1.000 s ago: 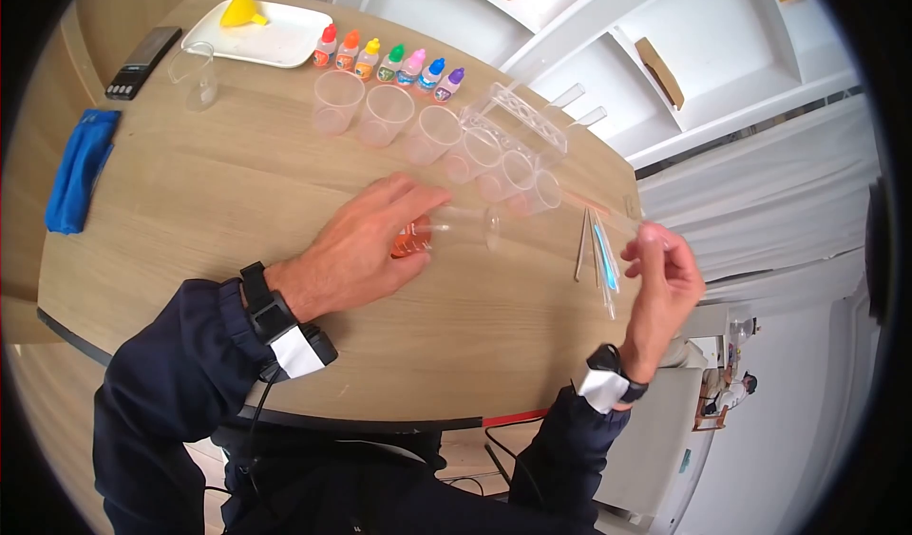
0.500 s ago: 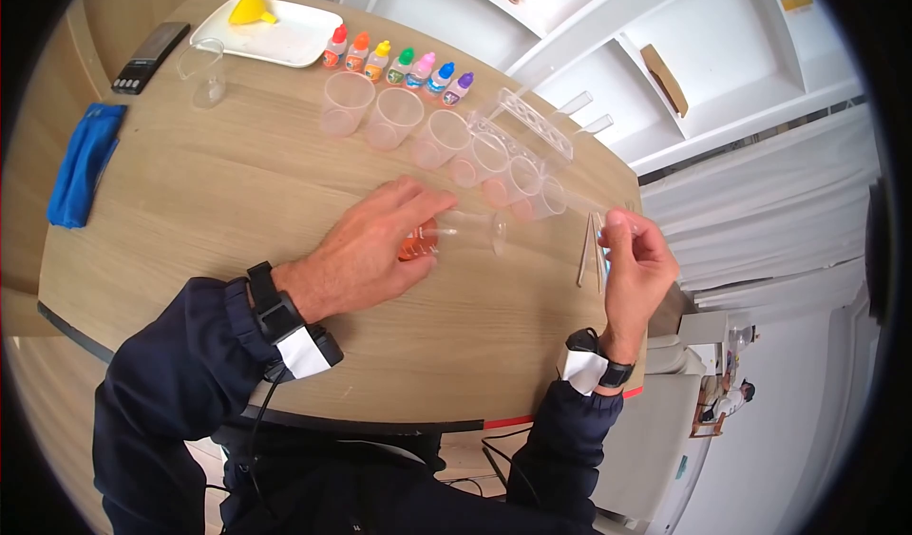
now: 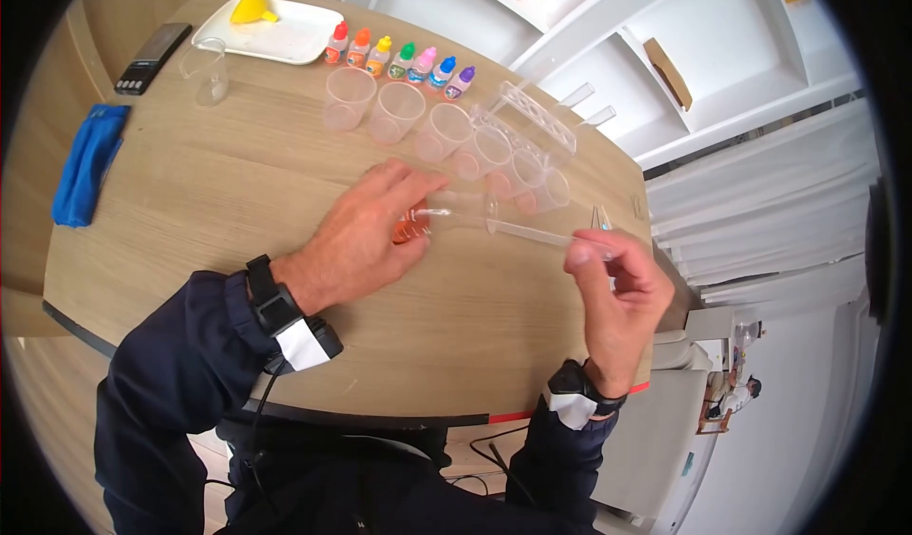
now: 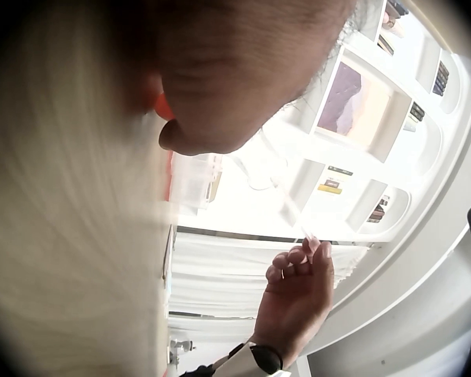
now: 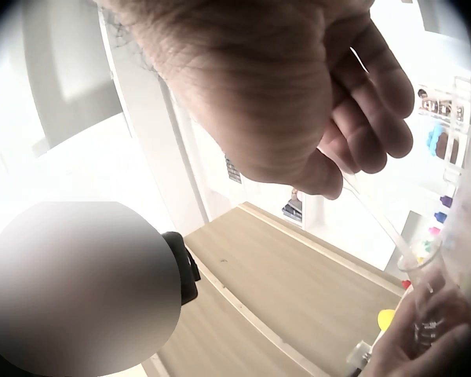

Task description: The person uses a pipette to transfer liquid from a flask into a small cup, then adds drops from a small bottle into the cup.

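Observation:
My left hand grips a clear flask that lies tilted on the wooden table, with orange liquid in its base. The flask's mouth faces right. My right hand pinches a thin clear pipette by its bulb end, and the tip reaches through the mouth into the neck. In the right wrist view my right hand's fingers hold the pipette slanting down into the flask. In the left wrist view my right hand shows beyond my blurred left palm.
Behind the flask stand several clear plastic cups, a row of coloured dropper bottles and a clear tube rack. A white tray with a yellow funnel, a small beaker, a black scale and a blue cloth lie left. Spare pipettes lie right.
My right hand has taken a pipette from those lying at the right and swung it left, so its tip now enters the flask. My left hand has stayed on the flask.

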A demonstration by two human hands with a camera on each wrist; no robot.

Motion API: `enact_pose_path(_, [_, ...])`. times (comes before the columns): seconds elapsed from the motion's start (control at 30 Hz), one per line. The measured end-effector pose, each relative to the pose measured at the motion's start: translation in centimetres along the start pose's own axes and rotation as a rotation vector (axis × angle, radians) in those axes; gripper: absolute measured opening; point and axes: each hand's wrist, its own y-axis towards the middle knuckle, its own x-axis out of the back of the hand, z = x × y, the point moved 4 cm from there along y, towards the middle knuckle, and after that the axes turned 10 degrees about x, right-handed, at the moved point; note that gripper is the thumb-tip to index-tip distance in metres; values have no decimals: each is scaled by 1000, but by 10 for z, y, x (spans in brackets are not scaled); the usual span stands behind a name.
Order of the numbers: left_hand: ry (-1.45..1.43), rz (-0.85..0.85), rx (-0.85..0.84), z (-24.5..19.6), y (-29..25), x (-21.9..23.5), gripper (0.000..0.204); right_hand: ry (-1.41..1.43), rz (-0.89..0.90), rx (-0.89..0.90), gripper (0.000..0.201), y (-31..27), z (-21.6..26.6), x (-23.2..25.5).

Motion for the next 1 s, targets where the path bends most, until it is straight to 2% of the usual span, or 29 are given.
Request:
enact_pose_path(0.1, [1, 1, 1, -1, 0, 0, 63, -96, 139, 10, 11, 6, 4, -22])
enact_pose_path(0.2, [7, -11, -9, -1, 0, 0, 62, -90, 186, 5, 11, 7, 0, -38])
enact_pose_path(0.5, [12, -10, -14, 2, -2, -2, 63, -124, 228, 118, 11, 7, -8, -49])
enact_pose_path(0.9, [14, -15, -10, 0, 1, -1, 64, -68, 176, -99, 20, 4, -13, -36])
enact_pose_path(1.0, [5, -13, -9, -1, 1, 0, 63, -38, 164, -88, 19, 2, -13, -28])
